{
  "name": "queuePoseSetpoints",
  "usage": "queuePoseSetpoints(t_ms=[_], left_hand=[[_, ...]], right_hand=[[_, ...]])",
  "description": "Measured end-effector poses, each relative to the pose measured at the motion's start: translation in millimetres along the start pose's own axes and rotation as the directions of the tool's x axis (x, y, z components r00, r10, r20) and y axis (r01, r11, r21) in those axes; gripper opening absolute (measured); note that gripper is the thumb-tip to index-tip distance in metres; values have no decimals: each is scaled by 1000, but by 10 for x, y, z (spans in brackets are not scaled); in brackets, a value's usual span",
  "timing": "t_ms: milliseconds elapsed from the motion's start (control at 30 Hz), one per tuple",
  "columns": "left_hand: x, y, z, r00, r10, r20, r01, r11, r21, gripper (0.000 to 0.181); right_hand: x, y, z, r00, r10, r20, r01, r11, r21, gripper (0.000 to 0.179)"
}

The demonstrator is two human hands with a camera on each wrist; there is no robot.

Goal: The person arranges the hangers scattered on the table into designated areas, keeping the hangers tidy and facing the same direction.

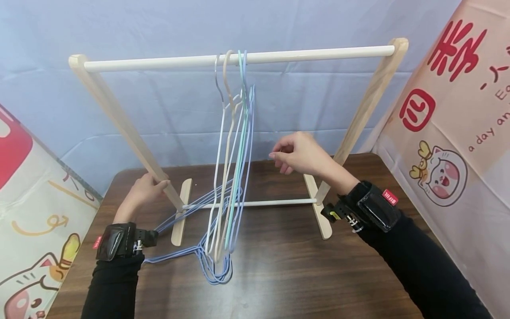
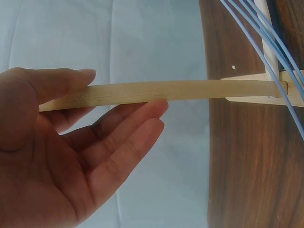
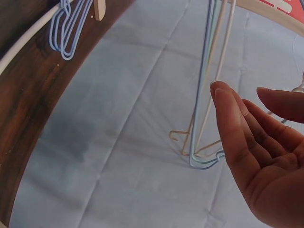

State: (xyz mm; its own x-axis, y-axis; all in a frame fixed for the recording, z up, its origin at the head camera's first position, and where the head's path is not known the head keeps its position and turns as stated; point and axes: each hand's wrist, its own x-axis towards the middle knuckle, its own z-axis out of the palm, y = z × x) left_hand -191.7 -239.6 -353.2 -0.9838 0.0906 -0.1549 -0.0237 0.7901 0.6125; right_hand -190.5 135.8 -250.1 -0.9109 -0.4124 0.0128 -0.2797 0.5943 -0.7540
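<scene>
My left hand (image 1: 141, 195) holds the left wooden post (image 1: 119, 116) of a clothes rack. In the left wrist view, the thumb lies on one side of that post and the fingers on the other. Several hangers hang close together on the white top rod (image 1: 318, 55): a white hanger (image 1: 218, 155), a beige hanger (image 1: 226, 79), a mint green hanger (image 1: 241, 150) and a blue hanger (image 1: 245, 177) among them. My right hand (image 1: 299, 153) is in the air to their right, fingers loosely bent, holding nothing. Its thumb and fingertips are apart in the right wrist view.
Several more blue hangers (image 1: 175, 255) lie on the brown wooden table (image 1: 287, 274), beneath the hanging ones and across the rack's lower rod (image 1: 279, 203). The right post (image 1: 368, 104) rises beyond my right forearm. A pale blue cloth (image 1: 159, 26) covers the wall behind.
</scene>
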Motion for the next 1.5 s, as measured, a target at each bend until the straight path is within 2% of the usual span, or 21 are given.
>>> queuePoseSetpoints(t_ms=[567, 1167, 1500], left_hand=[[1, -16, -6, 1000, 19, -4, -19, 1000, 15, 41], [-4, -15, -11, 1000, 14, -1, -14, 1000, 6, 43], [-8, -14, -14, 1000, 4, 2, -4, 1000, -8, 44]], right_hand=[[-93, 308, 166, 1000, 26, 8, -26, 999, 27, 13], [-184, 598, 285, 998, 56, 18, -57, 997, 52, 14], [-261, 778, 343, 995, 73, 70, -79, 993, 90, 13]])
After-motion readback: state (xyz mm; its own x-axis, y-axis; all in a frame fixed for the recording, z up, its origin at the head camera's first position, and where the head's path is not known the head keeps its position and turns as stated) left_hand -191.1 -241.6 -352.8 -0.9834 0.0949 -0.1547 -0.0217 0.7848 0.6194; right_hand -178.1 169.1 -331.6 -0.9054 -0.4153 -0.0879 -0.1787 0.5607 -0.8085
